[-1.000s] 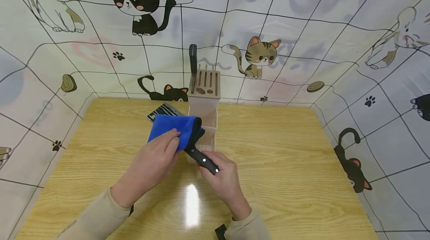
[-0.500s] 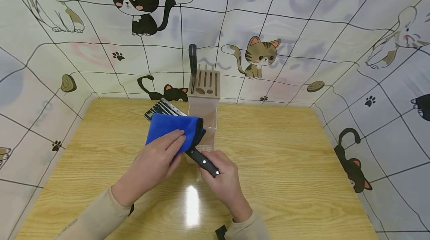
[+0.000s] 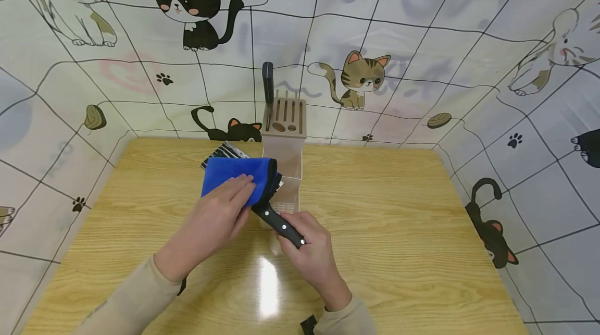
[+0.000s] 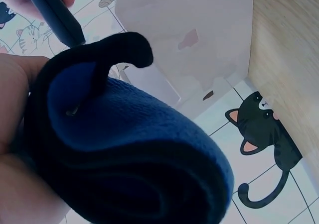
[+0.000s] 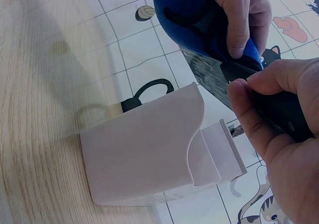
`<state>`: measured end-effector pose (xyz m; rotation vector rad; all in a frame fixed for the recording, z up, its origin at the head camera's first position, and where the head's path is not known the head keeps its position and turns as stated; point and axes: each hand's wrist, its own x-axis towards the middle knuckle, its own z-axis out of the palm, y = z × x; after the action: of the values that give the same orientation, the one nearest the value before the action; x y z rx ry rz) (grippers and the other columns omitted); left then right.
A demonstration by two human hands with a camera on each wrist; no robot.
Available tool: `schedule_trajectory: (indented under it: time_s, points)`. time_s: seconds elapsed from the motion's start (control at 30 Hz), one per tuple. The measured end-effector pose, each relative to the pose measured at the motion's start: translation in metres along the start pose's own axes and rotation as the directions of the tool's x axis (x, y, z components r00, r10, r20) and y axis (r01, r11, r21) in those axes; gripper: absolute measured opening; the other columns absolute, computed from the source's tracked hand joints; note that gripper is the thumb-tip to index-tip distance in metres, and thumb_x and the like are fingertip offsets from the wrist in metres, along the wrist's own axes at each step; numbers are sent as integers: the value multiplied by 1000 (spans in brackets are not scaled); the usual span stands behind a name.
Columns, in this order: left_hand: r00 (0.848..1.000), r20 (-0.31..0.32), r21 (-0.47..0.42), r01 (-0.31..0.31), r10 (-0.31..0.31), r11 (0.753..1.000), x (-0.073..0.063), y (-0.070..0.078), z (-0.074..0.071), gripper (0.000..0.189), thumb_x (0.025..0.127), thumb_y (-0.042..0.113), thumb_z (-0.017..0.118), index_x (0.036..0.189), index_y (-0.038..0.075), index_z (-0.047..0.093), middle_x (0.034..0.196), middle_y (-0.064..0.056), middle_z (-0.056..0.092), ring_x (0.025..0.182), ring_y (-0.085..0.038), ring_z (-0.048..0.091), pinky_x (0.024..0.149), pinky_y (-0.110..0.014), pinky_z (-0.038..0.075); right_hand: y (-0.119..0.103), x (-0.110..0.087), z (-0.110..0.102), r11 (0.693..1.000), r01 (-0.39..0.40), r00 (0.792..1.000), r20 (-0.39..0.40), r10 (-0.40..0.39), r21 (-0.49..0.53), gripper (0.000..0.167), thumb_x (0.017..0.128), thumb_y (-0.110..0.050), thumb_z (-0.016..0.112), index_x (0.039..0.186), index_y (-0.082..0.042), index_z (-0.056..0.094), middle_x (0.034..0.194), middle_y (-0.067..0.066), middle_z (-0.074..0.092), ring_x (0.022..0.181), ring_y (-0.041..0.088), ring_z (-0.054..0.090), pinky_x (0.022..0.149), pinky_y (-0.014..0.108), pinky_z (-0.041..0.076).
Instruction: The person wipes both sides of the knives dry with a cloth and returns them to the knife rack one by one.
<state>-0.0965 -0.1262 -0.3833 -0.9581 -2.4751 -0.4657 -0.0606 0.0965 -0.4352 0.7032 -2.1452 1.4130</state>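
Across the middle of the head view, my right hand (image 3: 309, 246) grips the black riveted handle (image 3: 283, 226) of a knife. A folded blue cloth (image 3: 229, 171) with black edging wraps over the knife's blade. My left hand (image 3: 211, 215) holds that cloth, its fingers lying on top and the thumb underneath. Beyond the cloth, part of the wide blade (image 3: 225, 151) shows with dark and light streaks; the rest is covered. In the right wrist view, the thumb and fingers pinch the handle near the blade, close to the left hand's thumb.
Behind the hands stands a pale knife holder (image 3: 286, 134) with slots and round holes in its top. Another black-handled knife (image 3: 268, 85) sticks up from its left slot. The wooden table (image 3: 384, 220) meets cat-print walls at the back and sides.
My left hand and the cloth have shifted slightly left along the blade. The exposed part of the blade grew, then shrank a little. The right hand stays nearly in place on the handle.
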Motion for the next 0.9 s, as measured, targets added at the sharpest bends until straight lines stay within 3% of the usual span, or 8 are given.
schedule_trajectory:
  time_s: [0.27, 0.57, 0.9]
  points:
    - [1000, 14, 3, -1, 1, 1000, 2, -4, -3, 39, 88, 5, 76, 124, -8, 68, 131, -24, 68, 123, -40, 65, 105, -52, 53, -2, -1, -1, 997, -70, 997, 25, 70, 12, 34, 79, 6, 77, 112, -2, 76, 98, 7, 71, 83, 15, 67, 67, 20, 57]
    - [994, 58, -25, -86, 87, 996, 3, 3, -2, 40, 85, 4, 80, 123, -5, 70, 131, -20, 69, 123, -36, 66, 104, -48, 54, -3, 0, -2, 998, -61, 997, 41, 62, -20, 30, 82, 4, 76, 111, -4, 78, 98, 7, 71, 81, 14, 67, 65, 19, 56]
    - [998, 39, -59, -39, 41, 998, 3, -3, 2, 37, 88, 6, 74, 124, -6, 69, 131, -21, 68, 123, -37, 66, 103, -49, 55, -4, -2, -1, 999, -49, 998, 40, 49, -16, 29, 85, 5, 74, 113, -4, 78, 99, 7, 72, 77, 15, 66, 63, 19, 55]
